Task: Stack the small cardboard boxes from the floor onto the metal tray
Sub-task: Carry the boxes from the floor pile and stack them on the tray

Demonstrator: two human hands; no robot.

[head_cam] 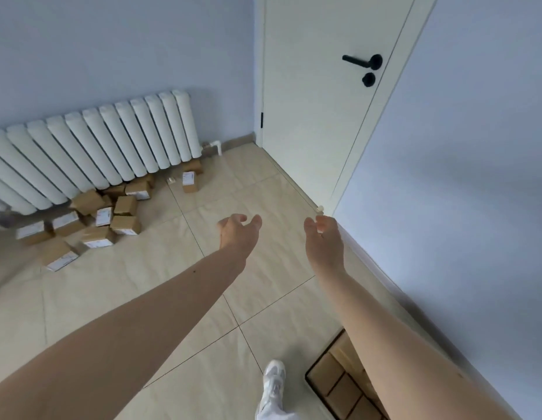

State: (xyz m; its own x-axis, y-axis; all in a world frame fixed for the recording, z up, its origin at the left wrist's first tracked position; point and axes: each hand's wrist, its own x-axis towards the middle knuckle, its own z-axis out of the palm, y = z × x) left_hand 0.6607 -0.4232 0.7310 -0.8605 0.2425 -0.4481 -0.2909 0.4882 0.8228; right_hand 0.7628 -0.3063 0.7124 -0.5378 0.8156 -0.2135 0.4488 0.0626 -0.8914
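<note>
Small cardboard boxes (97,219) lie in a loose heap on the tiled floor (160,286), against and partly under the white radiator (91,150); one box (190,181) stands apart near its right end. Metal tray (308,378), dark-rimmed and already holding boxes, sits bottom right beside the wall, partly hidden by the right forearm. Left hand (237,231) and right hand (322,237) are extended over bare floor, fingers loosely spread, holding nothing. A white shoe (274,380) stands just left of the tray. A closed door (321,95) lies ahead.

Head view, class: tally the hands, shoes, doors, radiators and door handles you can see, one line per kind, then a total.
Hands: 2, left hand and right hand
Shoes: 1, white shoe
Doors: 1, white door
Radiators: 1, white radiator
Door handles: 1, black door handle
Total: 6
</note>
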